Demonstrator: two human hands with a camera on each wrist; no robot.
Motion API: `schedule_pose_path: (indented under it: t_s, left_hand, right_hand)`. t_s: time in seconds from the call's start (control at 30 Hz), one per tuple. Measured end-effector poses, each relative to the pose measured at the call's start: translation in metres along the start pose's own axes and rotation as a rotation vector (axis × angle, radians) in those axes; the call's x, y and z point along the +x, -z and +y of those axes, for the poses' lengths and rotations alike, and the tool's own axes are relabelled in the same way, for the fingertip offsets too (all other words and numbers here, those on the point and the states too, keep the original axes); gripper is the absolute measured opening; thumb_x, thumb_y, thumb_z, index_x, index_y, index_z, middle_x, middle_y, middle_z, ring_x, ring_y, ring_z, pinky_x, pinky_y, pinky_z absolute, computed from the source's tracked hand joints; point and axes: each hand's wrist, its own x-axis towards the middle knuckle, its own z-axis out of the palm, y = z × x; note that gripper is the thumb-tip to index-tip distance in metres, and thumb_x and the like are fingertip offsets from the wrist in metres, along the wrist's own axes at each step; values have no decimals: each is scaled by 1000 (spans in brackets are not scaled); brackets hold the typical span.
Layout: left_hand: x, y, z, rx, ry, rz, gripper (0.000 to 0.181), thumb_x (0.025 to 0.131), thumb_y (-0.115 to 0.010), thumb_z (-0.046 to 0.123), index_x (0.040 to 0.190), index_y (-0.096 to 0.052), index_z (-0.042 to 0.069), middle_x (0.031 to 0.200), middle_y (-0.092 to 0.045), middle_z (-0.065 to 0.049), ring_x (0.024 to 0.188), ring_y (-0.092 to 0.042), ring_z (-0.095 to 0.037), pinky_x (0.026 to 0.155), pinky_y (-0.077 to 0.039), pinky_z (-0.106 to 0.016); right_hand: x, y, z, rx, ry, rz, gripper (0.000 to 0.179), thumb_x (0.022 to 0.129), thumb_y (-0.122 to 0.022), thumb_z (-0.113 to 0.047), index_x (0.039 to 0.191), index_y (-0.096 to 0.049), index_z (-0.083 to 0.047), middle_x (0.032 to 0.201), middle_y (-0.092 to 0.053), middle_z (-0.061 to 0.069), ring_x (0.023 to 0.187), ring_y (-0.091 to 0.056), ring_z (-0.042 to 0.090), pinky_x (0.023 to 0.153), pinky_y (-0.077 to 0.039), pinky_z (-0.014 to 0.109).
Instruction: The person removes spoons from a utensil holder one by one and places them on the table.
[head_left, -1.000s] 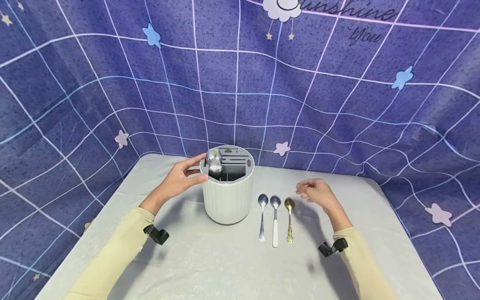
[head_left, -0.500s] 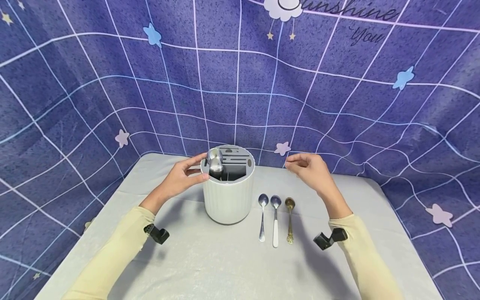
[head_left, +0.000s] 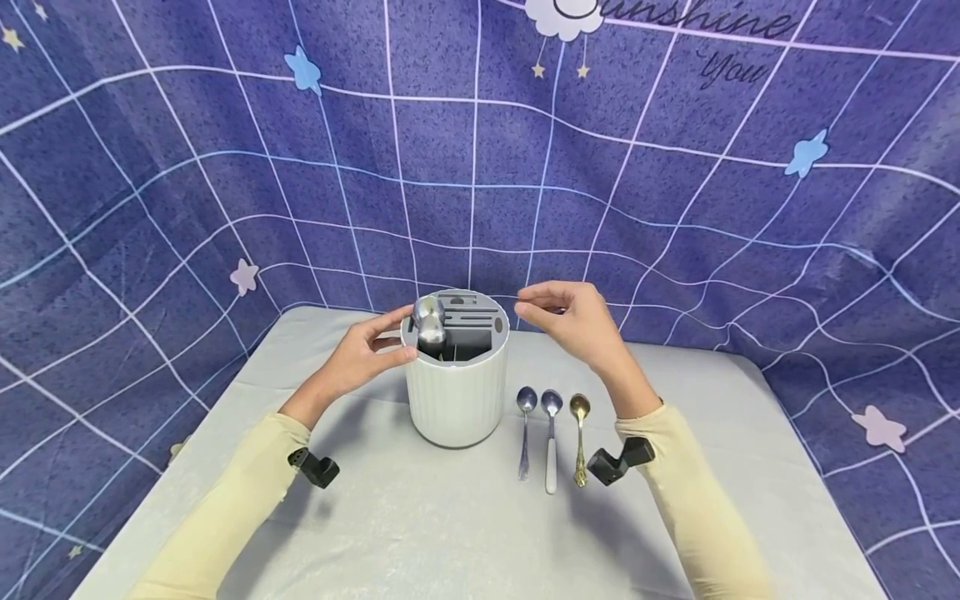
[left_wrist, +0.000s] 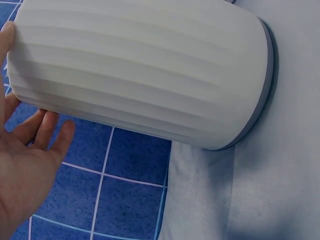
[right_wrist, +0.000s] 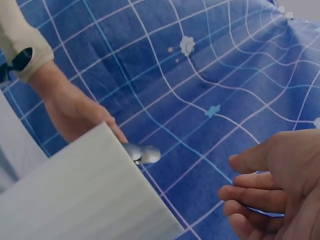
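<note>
A white ribbed utensil holder (head_left: 455, 404) with a grey slotted top stands on the table. My left hand (head_left: 362, 358) holds it at the upper left, thumb at the front of the rim and fingers behind; the left wrist view shows its fingertips (left_wrist: 50, 117) along the wall. Two shiny spoon bowls (head_left: 431, 325) stick up from its left compartment, their handles hidden inside. Right of the rim hovers my right hand (head_left: 573, 321), empty, fingers loosely bent. Below it lie a silver spoon (head_left: 527, 400), a white-handled spoon (head_left: 551, 467) and a gold spoon (head_left: 580, 407), side by side.
A pale cloth covers the table (head_left: 420, 525). Behind it hangs a purple-blue curtain (head_left: 600, 208) with a grid and stars. Black wrist cameras (head_left: 313, 468) sit on both sleeves.
My right hand has risen from beside the gold spoon and moved left, close to the holder's right rim. My left hand, the holder and the spoons have stayed in place.
</note>
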Motion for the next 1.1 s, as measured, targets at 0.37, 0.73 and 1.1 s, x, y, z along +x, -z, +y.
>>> schedule_pose_path:
  t_s: [0.37,0.73,1.1]
  left_hand:
    - [-1,0,-1,-8,4,-4,72,91,-76,10,155,-43,3,158,-43,-18,134,-51,-40,114,-45,-54]
    - [0,1,-2,-14,-26,-5,70,92,-75,8,154,-44,2,152,-49,-20,132,-52,-39,113,-45,-55]
    - [0,1,-3,-6,-44,-8,71,92,-76,9,154,-43,1,154,-47,-22,132,-53,-40,112,-43,-61]
  right_hand:
    - [14,-33,-16,33,114,-64,24,91,-78,-22,111,-79,-7,100,-79,3,90,-71,15,77,-59,30]
    - [23,-64,-18,-7,133,-161,27,90,-81,-26,111,-77,-10,99,-78,-5,93,-72,10,83,-60,33]
    - [26,-77,-13,-81,129,-188,27,89,-81,-25,111,-77,-10,98,-79,-2,90,-73,10,77,-61,25]
